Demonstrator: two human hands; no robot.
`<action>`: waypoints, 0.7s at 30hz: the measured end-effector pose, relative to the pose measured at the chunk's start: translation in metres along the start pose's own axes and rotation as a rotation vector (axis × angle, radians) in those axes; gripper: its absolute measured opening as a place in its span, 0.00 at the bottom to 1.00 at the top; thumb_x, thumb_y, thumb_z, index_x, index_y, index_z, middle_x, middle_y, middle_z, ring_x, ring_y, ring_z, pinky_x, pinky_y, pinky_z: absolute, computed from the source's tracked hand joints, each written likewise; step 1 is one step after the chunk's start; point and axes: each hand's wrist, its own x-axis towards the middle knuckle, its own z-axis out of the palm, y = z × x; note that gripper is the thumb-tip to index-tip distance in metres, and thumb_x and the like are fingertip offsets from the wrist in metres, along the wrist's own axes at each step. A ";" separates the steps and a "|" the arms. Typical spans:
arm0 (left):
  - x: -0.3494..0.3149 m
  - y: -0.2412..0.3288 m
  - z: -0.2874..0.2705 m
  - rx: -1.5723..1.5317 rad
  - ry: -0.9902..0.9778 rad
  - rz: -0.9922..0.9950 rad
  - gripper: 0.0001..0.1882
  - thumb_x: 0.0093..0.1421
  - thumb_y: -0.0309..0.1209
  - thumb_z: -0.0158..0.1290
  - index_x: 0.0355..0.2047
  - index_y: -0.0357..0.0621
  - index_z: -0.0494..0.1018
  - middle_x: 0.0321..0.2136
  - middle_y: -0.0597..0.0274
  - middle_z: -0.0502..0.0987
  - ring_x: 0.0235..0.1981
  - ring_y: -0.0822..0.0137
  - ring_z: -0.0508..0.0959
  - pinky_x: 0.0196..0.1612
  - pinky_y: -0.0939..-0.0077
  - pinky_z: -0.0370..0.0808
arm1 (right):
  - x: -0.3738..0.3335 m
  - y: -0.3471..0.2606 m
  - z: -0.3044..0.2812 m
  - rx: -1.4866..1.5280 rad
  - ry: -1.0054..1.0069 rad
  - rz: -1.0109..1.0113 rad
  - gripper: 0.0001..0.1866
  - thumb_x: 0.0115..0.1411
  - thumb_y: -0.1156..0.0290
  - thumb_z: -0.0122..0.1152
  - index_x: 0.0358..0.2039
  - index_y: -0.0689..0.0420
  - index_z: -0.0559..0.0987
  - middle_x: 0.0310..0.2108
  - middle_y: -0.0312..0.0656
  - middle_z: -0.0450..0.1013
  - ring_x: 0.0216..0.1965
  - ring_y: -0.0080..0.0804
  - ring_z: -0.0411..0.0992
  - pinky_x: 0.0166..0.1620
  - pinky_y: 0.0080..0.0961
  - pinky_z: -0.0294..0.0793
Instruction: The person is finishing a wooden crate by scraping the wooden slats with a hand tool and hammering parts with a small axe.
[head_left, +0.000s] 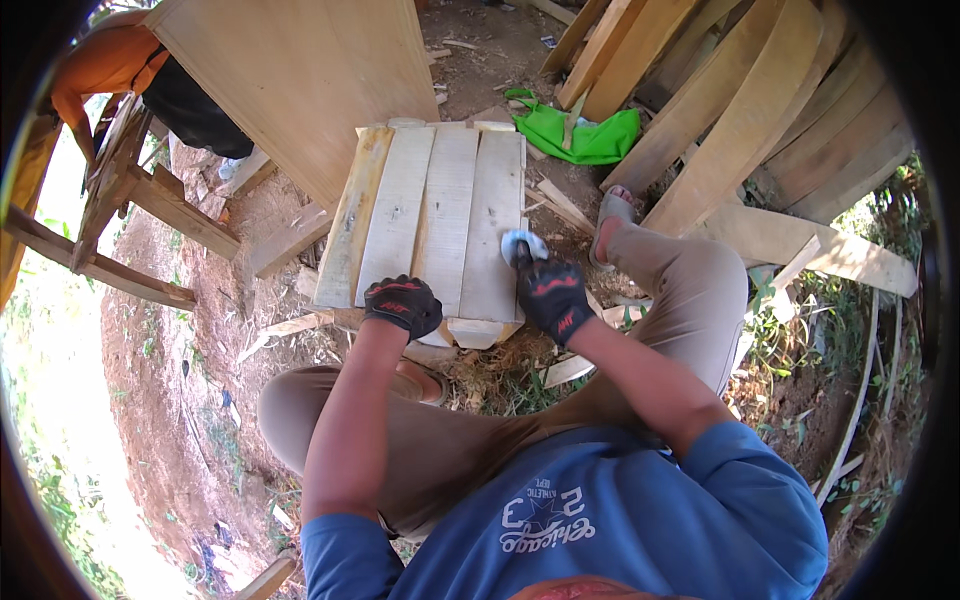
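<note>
In front of me stands a wooden box (440,215), its top made of several pale planks side by side. My left hand (402,305), in a black glove with red marks, presses on the near edge of that top. Its fingers are curled under, and whatever they may hold is hidden. My right hand (555,295) wears a matching glove beside the box's right edge. It is closed on a light blue and white wad (523,245), which touches the side of the top; whether this is cloth cannot be made out.
A large flat board (310,80) leans beyond the box at the left. Several long planks (730,110) stand at the right. A green bag (578,135) lies on the soil behind the box. Wooden frame pieces (120,200) are at the left, and wood scraps litter the ground.
</note>
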 end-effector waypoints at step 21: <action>0.002 -0.001 -0.001 -0.023 -0.021 0.016 0.23 0.60 0.47 0.53 0.44 0.46 0.86 0.49 0.47 0.85 0.53 0.48 0.83 0.58 0.56 0.78 | 0.014 0.055 -0.009 0.117 -0.297 0.045 0.21 0.70 0.63 0.51 0.60 0.52 0.79 0.35 0.49 0.82 0.34 0.51 0.80 0.38 0.50 0.79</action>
